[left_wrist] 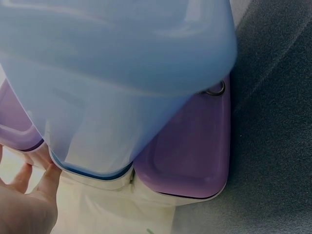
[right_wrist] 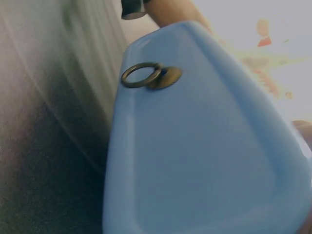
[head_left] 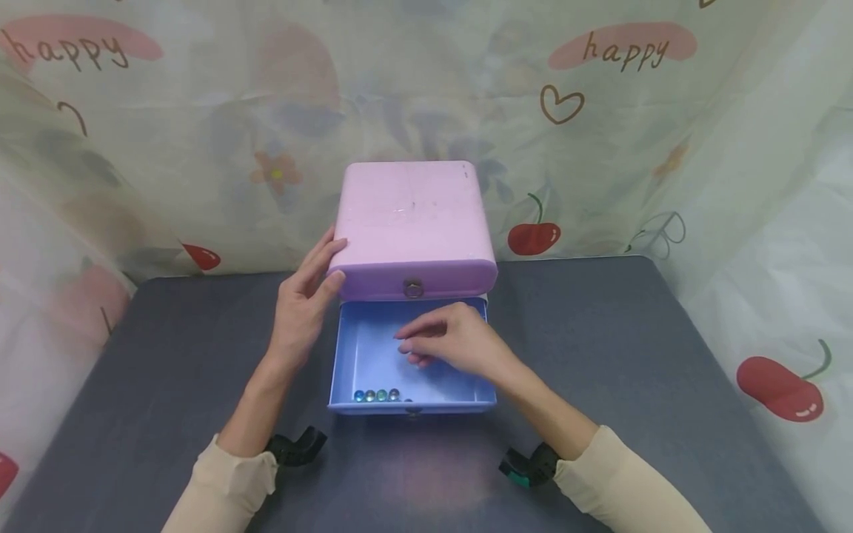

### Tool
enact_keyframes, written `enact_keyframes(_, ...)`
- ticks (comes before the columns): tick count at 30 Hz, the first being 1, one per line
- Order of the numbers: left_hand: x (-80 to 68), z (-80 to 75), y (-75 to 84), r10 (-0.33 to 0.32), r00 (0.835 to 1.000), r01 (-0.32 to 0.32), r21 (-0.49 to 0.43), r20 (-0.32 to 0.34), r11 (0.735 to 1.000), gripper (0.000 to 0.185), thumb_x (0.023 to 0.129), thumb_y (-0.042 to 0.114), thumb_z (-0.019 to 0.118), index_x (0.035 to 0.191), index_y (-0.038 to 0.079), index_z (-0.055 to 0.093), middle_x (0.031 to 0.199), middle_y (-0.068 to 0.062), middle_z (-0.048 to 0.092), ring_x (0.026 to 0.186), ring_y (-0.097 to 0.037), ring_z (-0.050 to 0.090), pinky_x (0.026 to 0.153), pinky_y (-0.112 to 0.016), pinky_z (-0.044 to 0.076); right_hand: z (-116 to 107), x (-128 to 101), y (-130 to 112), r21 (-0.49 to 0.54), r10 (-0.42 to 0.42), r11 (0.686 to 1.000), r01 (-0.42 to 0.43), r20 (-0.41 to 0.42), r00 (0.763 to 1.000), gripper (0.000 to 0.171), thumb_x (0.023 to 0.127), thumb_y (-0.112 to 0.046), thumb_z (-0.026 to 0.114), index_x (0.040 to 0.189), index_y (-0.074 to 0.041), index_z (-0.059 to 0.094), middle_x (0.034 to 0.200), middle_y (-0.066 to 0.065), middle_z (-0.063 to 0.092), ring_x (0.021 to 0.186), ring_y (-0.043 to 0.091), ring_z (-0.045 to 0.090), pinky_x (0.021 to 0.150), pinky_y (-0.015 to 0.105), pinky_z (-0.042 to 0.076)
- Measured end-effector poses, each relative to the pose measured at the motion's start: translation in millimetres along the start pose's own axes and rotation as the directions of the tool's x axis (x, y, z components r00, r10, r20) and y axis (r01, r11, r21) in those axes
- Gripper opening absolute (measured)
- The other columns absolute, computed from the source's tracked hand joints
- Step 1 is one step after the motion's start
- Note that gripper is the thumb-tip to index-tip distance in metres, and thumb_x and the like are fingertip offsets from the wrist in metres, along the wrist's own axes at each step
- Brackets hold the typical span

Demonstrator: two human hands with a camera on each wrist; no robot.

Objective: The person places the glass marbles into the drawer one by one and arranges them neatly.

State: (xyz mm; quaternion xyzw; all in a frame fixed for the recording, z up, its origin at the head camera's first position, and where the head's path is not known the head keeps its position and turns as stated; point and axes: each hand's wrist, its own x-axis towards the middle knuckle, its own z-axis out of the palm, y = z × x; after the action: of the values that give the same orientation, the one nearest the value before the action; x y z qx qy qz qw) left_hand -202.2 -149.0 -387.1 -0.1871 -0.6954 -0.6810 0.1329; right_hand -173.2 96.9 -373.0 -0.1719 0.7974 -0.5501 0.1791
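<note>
A grey, matte table point(head_left: 633, 355) is standing before a draped curtain point(head_left: 666, 148) printed with cherries, hearts and the word "happy", and on it a person is working at a small plastic chest point(head_left: 413, 222) with rounded corners and a smooth pink top. The left hand point(head_left: 303, 307) is resting open against the chest's left corner, fingers straight, apparently steadying it. The bottom blue drawer point(head_left: 363, 355) is sitting pulled out toward the person, glossy and shallow, while the right hand point(head_left: 453, 342) is hovering inside it with fingers loosely curled; whether the fingertips are pinching anything cannot be told. A row of small glass beads point(head_left: 376, 395), blue and green, is lying against the drawer's front wall. By the look of it, beads are being handled in the drawer, and the next move calls for a fine fingertip grip. Brass ring pulls point(right_wrist: 141, 75) are hanging from the drawer fronts.
</note>
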Motion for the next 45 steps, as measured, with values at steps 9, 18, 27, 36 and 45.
enact_keyframes(9, 2.6, 0.2, -0.1, 0.008, 1.0, -0.009, -0.026, -0.012, 1.0, 0.042, 0.099, 0.001, 0.057, 0.141, 0.006, 0.056, 0.156, 0.005, 0.04, 0.144, -0.017, 0.036, 0.111, -0.027, 0.036, -3.6, -22.5, -10.9, 0.122, -0.068, 0.991, 0.063, 0.039, 0.997, 0.02, 0.092, -0.007, 0.07, 0.109, 0.004, 0.073, 0.097, 0.019, 0.074, 0.082, 0.039, 0.072, 0.073, 0.038, 0.06)
enact_keyframes(18, 3.0, -0.3, -0.2, 0.011, 1.0, -0.012, -0.026, -0.013, 1.0, 0.042, 0.099, 0.001, 0.057, 0.141, 0.006, 0.056, 0.156, 0.005, 0.04, 0.143, -0.018, 0.037, 0.11, -0.026, 0.037, 0.7, -40.9, -16.3, 0.203, -0.067, 0.978, 0.055, 0.049, 0.997, 0.018, 0.093, -0.006, 0.068, 0.107, 0.004, 0.073, 0.098, 0.022, 0.073, 0.08, 0.038, 0.071, 0.074, 0.038, 0.06)
enact_keyframes(27, 2.4, -0.4, 0.4, 0.009, 1.0, -0.009, -0.012, -0.018, 1.0, 0.042, 0.1, 0.002, 0.057, 0.141, 0.007, 0.056, 0.156, 0.006, 0.04, 0.143, -0.017, 0.037, 0.111, -0.027, 0.037, 9.4, -56.2, -11.1, 0.314, -0.119, 0.946, 0.083, 0.096, 0.988, 0.016, 0.094, -0.004, 0.066, 0.106, 0.006, 0.072, 0.097, 0.023, 0.073, 0.081, 0.04, 0.071, 0.074, 0.045, 0.06)
enact_keyframes(36, -0.7, 0.5, 0.9, -0.004, 1.0, 0.004, 0.006, -0.011, 1.0, 0.042, 0.1, 0.004, 0.056, 0.142, 0.009, 0.056, 0.156, 0.007, 0.039, 0.144, -0.016, 0.036, 0.111, -0.027, 0.036, 13.3, -78.0, -7.2, 0.366, -0.188, 0.918, 0.151, 0.069, 0.98, 0.018, 0.095, -0.003, 0.065, 0.107, 0.009, 0.07, 0.098, 0.029, 0.071, 0.08, 0.025, 0.074, 0.073, 0.049, 0.058)
enact_keyframes(45, -1.8, 1.1, 0.8, -0.007, 1.0, 0.007, 0.039, 0.001, 0.999, 0.042, 0.101, 0.005, 0.055, 0.143, 0.011, 0.055, 0.157, 0.008, 0.038, 0.144, -0.015, 0.035, 0.113, -0.032, 0.035, 32.1, -93.2, 9.8, 0.437, -0.22, 0.889, 0.136, 0.148, 0.964, 0.021, 0.097, -0.002, 0.061, 0.111, 0.013, 0.067, 0.1, 0.028, 0.071, 0.085, 0.022, 0.074, 0.072, 0.052, 0.057)
